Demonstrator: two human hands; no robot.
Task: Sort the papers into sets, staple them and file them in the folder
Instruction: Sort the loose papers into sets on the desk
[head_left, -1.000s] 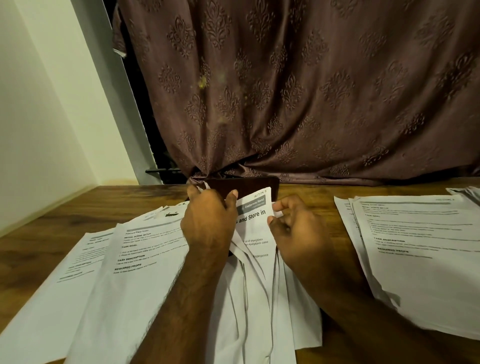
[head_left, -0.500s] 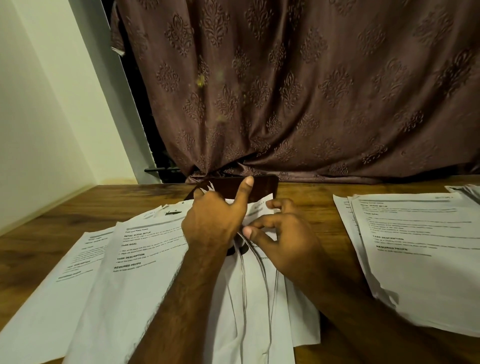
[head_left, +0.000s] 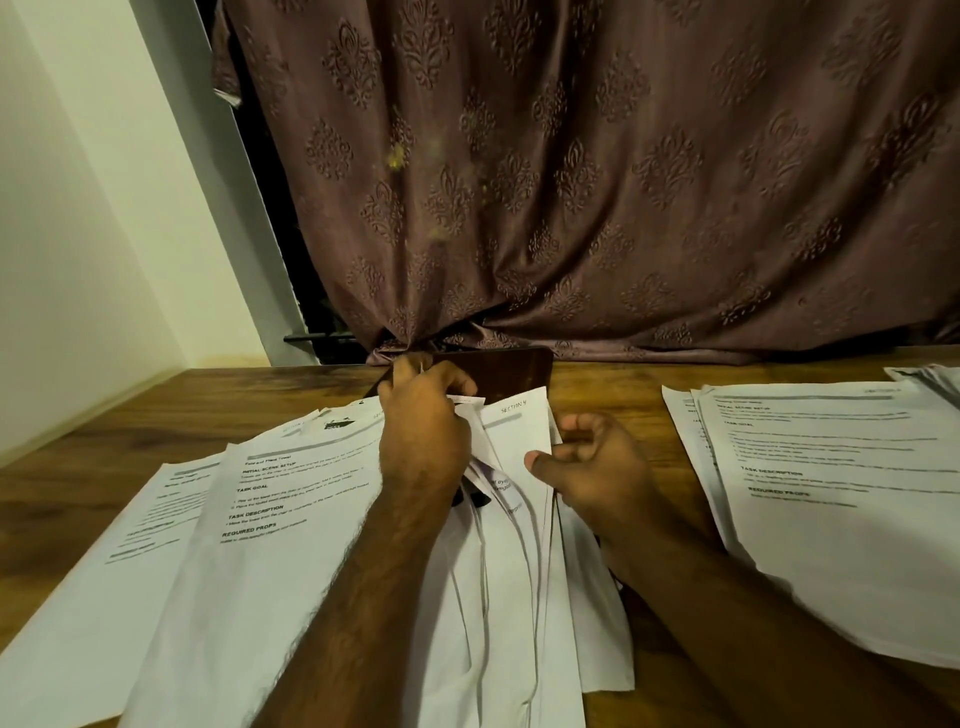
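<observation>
Papers (head_left: 519, 452), white, printed, fanned, overlapping

This looks like a room in a home. A heavy patterned curtain (head_left: 571, 208) hangs behind a wooden table (head_left: 156, 415) beside a plain painted wall (head_left: 78, 234). Printed papers (head_left: 841, 499) cover the tabletop
</observation>
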